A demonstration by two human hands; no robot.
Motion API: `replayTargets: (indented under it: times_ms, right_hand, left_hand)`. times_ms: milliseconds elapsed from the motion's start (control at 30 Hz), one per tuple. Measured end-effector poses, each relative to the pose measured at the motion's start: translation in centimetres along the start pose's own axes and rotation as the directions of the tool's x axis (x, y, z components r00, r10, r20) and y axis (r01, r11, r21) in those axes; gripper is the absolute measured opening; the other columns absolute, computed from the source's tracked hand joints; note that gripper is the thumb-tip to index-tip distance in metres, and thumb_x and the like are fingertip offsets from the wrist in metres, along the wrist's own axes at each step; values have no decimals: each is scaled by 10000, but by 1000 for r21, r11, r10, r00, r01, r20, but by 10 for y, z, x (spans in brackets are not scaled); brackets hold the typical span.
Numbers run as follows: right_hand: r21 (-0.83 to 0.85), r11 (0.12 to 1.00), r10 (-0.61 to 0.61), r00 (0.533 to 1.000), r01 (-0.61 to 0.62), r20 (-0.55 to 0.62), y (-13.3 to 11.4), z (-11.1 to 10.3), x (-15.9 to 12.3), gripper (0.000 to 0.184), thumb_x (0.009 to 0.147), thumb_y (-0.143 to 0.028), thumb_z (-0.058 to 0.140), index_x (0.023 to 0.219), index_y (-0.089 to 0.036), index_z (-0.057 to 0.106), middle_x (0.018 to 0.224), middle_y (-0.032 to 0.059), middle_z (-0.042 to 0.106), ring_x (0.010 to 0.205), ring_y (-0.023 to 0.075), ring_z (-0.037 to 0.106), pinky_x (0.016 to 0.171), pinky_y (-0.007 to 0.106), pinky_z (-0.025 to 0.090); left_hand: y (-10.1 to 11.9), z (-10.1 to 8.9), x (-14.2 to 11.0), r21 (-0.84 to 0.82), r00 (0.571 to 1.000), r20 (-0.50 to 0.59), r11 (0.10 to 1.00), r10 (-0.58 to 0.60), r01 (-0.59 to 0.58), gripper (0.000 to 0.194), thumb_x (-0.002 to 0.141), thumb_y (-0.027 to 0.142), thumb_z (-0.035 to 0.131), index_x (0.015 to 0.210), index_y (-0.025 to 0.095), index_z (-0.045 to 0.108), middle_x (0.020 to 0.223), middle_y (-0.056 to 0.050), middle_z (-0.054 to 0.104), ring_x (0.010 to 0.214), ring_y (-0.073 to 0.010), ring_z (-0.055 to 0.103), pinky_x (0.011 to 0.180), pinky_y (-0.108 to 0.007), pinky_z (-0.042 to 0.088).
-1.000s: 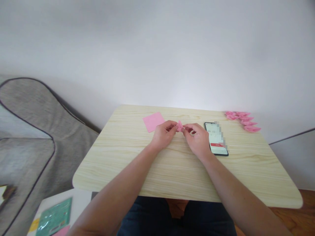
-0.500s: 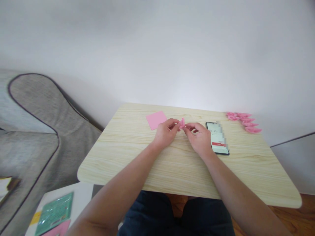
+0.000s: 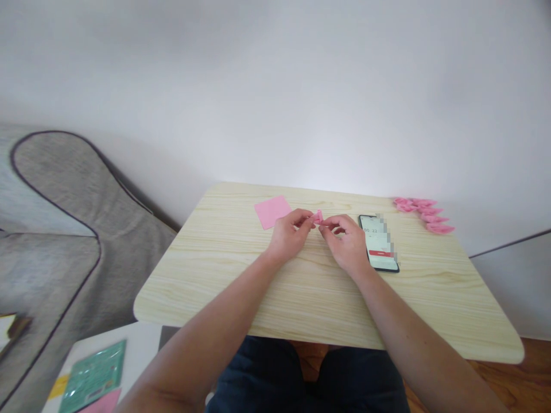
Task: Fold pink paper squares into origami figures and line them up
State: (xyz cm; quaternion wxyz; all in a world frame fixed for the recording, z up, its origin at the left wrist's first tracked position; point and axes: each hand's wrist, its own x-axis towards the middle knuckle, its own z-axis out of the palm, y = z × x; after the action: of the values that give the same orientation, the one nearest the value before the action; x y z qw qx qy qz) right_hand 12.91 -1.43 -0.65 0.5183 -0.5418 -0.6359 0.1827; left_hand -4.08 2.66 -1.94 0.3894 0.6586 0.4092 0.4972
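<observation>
Pink and small, appeared near centre frame as a folded paper (image 3: 318, 216), clamped between thumb and fingertips of both left hand (image 3: 287, 235) and right hand (image 3: 348, 244), presumably called for light, even pinching without crushing, and was partly hidden by fingers, with folds too small to trace.

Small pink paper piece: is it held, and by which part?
Yes: the left hand and right hand pinch the pink paper piece near its lower part, fingertips on opposite sides.
</observation>
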Motion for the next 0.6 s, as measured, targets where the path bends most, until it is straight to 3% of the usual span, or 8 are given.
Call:
replayTargets:
  times_ms: [600]
  right_hand:
    - [60, 997, 47, 999, -48, 20, -1, -2, 0, 114, 867, -334, 724, 929, -249, 679, 906, 17, 741, 821, 197, 682, 791, 374, 537]
  left_hand:
    - [3, 0, 0, 21, 999, 7, 999, 46, -46, 230, 972, 392, 645, 1053, 208, 753, 1005, -65, 788, 919, -182, 736, 826, -300, 575]
